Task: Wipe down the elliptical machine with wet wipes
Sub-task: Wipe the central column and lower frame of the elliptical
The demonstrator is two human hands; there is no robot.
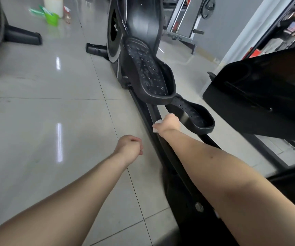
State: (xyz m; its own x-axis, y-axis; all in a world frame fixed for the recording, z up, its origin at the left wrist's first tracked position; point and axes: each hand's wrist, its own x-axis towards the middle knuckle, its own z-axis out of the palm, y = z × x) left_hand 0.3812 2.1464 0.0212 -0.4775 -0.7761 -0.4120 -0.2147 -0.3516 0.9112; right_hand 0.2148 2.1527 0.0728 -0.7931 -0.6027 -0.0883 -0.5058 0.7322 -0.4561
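Note:
The black elliptical machine (pixel 139 23) runs from the top centre down to the lower right, with two studded foot pedals (pixel 148 71) and a long floor rail (pixel 153 112). My right hand (pixel 169 123) grips a white wet wipe (pixel 156 124) and holds it against the rail, just beside the lower pedal (pixel 196 116). Its fingers are hidden behind the hand. My left hand (pixel 129 146) hovers over the tiled floor to the left of the rail, fingers curled into a loose fist with nothing visible in it.
Glossy grey floor tiles (pixel 54 112) spread to the left. Another machine's black base (pixel 22 35) stands at the top left. A green packet (pixel 51 17) and a white container (pixel 53 4) lie on the floor behind. A weight rack (pixel 187 20) stands at the back right, a black console panel (pixel 260 96) at the right.

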